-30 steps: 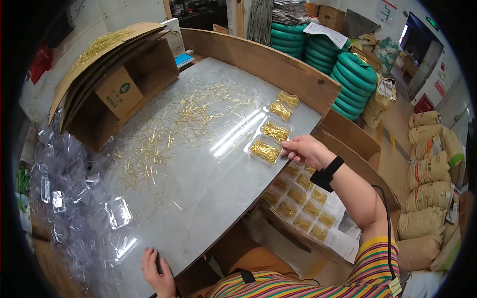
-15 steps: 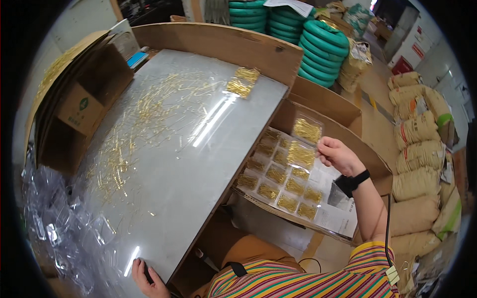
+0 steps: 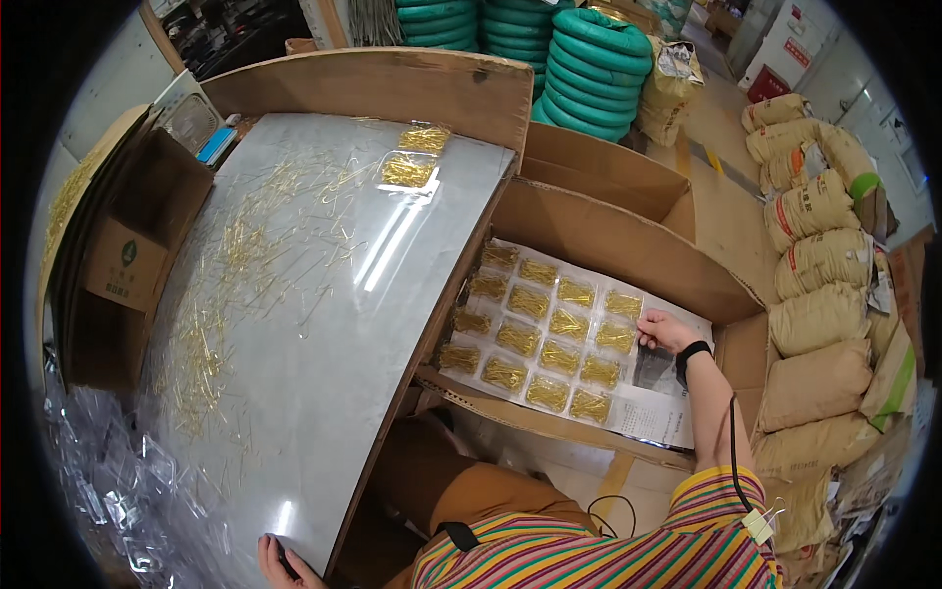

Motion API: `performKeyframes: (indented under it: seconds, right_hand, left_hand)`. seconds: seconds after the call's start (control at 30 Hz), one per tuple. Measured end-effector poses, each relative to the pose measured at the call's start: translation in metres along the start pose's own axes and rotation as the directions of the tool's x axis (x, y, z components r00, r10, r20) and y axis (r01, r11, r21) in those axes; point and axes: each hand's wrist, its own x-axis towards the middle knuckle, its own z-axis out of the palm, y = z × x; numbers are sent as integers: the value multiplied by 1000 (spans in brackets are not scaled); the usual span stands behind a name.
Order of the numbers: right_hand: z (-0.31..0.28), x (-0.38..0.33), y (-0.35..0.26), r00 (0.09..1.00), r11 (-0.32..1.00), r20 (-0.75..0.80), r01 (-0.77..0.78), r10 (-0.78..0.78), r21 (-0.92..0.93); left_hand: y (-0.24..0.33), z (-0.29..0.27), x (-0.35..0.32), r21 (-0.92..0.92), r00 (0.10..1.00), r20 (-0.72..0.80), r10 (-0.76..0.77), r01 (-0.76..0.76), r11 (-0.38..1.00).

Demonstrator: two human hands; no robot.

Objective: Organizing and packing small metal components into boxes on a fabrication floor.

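Packets of gold pins (image 3: 549, 346) sit in neat rows on a white printed sheet (image 3: 655, 412) inside a shallow cardboard box (image 3: 628, 245), just off the right edge of the bench (image 3: 314, 324). From the head view, the right hand (image 3: 663, 330) is down on the far right end of those rows, fingers resting against the packet in the second row (image 3: 616, 338); looks like a light touch on its edge more than a real grip, and honestly I can't tell if it's pinching it. Black band on that wrist. The left hand (image 3: 280, 563) is way down at the near edge of the bench, fingers curled over the rim, holding nothing else. Up on the bench there's a big scatter of loose gold pins (image 3: 235, 285), plus two more filled packets (image 3: 410, 169) at the far end near the cardboard wall. Empty clear bags (image 3: 108, 481) are heaped at the left, and green hose coils (image 3: 589, 59) are stacked behind the box.
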Motion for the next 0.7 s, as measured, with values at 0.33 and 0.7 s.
performKeyframes:
  seconds: [0.33, 0.7]
  right_hand:
    - [6, 18, -3, 994, 989, -22, -108, 107, -104]
    - [15, 8, -2, 992, 998, -109, -59, 63, 35]
  left_hand:
    - [-1, 1, -1, 47, 1000, -2, 17, -17, 999]
    - [2, 0, 0, 49, 1000, -7, 14, -14, 999]
